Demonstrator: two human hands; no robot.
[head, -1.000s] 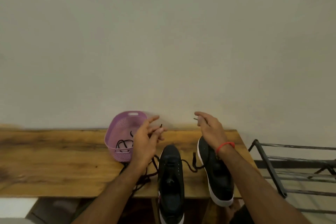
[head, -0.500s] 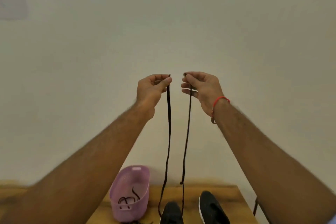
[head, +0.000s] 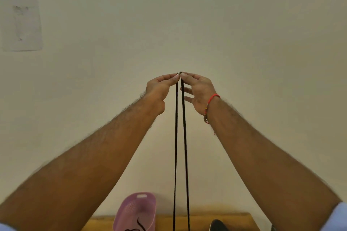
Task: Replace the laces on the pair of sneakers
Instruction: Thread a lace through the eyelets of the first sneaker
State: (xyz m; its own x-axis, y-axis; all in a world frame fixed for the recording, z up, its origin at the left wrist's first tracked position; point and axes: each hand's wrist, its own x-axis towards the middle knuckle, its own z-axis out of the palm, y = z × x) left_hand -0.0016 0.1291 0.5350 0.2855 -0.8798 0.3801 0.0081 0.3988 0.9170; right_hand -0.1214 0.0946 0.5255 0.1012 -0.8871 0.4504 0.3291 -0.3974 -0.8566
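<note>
A black lace [head: 176, 155] hangs in two taut strands from my raised hands down past the bottom edge of the view. My left hand [head: 159, 88] pinches the tip of the left strand between thumb and forefinger. My right hand [head: 199, 90] pinches the tip of the right strand, its other fingers spread. The two tips are held side by side, nearly touching, in front of the wall. Only the toe of one black sneaker [head: 217, 226] shows at the bottom right on the wooden table [head: 240, 221]. The sneaker that the lace runs down to is out of view.
A purple perforated basket [head: 139, 210] stands on the table at the bottom centre with a black lace inside. A plain beige wall fills most of the view, with a pale patch [head: 21, 22] at the upper left.
Both hands have risen from the sneakers on the table to well above them, pulling the lace ends up taut. The two tips have come together. The view has tilted up.
</note>
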